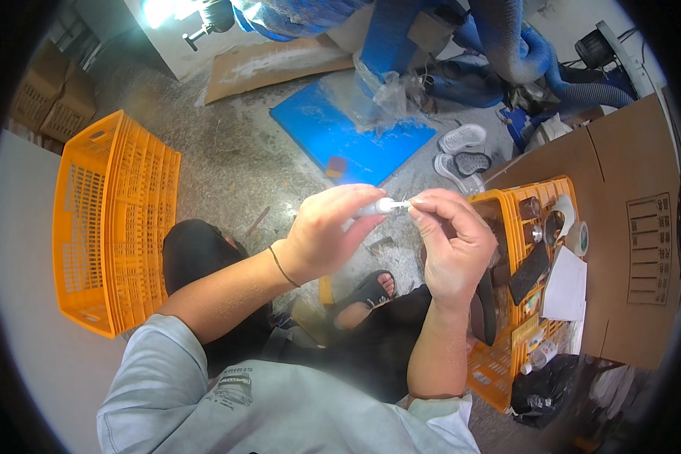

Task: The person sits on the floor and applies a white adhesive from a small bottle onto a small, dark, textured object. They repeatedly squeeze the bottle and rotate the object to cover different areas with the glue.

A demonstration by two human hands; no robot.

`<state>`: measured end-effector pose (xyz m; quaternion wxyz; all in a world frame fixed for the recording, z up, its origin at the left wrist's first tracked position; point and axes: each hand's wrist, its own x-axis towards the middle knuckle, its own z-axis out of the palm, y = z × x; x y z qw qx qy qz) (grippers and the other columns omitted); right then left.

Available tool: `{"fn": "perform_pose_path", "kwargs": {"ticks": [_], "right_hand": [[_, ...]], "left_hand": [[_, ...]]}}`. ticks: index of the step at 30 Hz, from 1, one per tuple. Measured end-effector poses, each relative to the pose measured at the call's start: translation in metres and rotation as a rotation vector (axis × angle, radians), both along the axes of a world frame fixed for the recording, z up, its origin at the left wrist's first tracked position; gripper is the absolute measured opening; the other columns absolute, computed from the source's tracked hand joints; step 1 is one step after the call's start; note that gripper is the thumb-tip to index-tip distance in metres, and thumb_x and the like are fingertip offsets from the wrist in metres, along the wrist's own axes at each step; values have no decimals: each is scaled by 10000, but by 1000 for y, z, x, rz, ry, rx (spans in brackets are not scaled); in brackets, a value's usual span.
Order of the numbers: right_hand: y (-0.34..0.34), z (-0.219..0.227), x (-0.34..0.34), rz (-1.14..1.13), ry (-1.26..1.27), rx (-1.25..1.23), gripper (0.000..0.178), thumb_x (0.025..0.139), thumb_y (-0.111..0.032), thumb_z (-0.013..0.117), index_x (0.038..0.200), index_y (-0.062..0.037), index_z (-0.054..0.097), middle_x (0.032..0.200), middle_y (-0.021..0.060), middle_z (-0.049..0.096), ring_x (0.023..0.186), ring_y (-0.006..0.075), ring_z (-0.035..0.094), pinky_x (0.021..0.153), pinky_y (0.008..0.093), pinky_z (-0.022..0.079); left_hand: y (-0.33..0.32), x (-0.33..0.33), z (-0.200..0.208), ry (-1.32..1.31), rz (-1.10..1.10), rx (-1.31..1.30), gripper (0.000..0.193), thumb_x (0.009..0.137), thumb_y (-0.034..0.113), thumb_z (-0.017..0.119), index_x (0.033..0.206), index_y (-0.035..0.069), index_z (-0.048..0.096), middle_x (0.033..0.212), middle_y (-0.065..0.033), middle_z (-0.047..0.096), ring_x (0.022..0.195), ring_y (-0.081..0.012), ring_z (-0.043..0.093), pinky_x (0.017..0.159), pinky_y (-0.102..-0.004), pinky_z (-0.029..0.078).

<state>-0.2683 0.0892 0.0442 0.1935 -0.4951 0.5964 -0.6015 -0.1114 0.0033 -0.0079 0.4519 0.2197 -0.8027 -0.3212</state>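
My left hand [328, 229] is closed around a small white bottle [372, 208] with a narrow nozzle, held level in front of my chest. Its tip points to the right. My right hand [454, 238] is closed too, with thumb and forefinger pinched at the end of the nozzle. Whatever small thing sits between those fingertips is too small to make out. Both hands are raised above the floor, between my bent knees.
Stacked orange crates [117, 227] stand at my left. Another orange crate [507, 227], with jars, papers and bottles on it, is close at my right, beside a large cardboard sheet [620, 166]. Ahead lie a blue board [318, 125] and white shoes [461, 138]. A bright lamp shines upper left.
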Motion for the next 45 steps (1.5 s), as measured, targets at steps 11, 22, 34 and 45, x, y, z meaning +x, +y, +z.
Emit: {"fn": "perform_pose_path", "kwargs": {"ticks": [11, 22, 34, 45], "right_hand": [[6, 3, -2, 12, 199, 51, 118, 798, 121, 729, 886, 44, 714, 895, 94, 711, 822, 162, 661, 757, 258, 511], [-2, -11, -3, -2, 355, 17, 87, 816, 33, 709, 898, 6, 719, 925, 126, 719, 847, 259, 699, 764, 348, 550], [11, -16, -27, -53, 283, 14, 41, 820, -47, 702, 845, -15, 694, 854, 115, 667, 849, 302, 641, 754, 407, 515], [90, 14, -87, -346, 181, 53, 112, 839, -102, 735, 912, -21, 710, 864, 85, 696, 810, 187, 674, 727, 309, 525]], "left_hand": [[8, -4, 1, -51, -26, 83, 287, 826, -2, 740, 1104, 29, 674, 1029, -148, 672, 950, -335, 660, 810, -387, 551], [12, -6, -15, -91, 27, 90, 227, 909, -38, 618, 1132, -55, 658, 1078, -185, 680, 946, -282, 688, 833, -337, 541], [6, -25, -41, -20, -158, 290, 271, 1028, 28, 580, 1289, -41, 599, 1307, -99, 595, 1112, -176, 603, 950, -305, 506], [32, -55, -44, -61, -422, 363, 531, 1063, 295, 570, 1491, 0, 461, 1455, -120, 524, 1265, -214, 566, 961, -358, 536]]}}
